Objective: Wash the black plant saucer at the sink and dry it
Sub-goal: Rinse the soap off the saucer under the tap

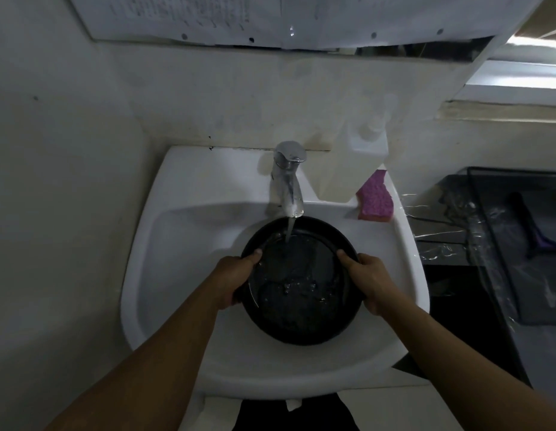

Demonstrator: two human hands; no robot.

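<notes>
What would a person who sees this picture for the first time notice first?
First, the black plant saucer at the middle, held over the white sink by the left hand and right hand at its two sides. Water runs from the chrome faucet into it. A pink sponge lies on the sink's back right corner.

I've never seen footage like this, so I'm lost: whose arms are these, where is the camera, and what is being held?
No machine here: one camera worn on a person's head looks down at their own bare hands. The left hand and right hand each grip a side of the black plant saucer, holding it over the white sink under water running from the chrome tap. On the sink's back right corner sit a pink sponge and a white pump bottle.
</notes>
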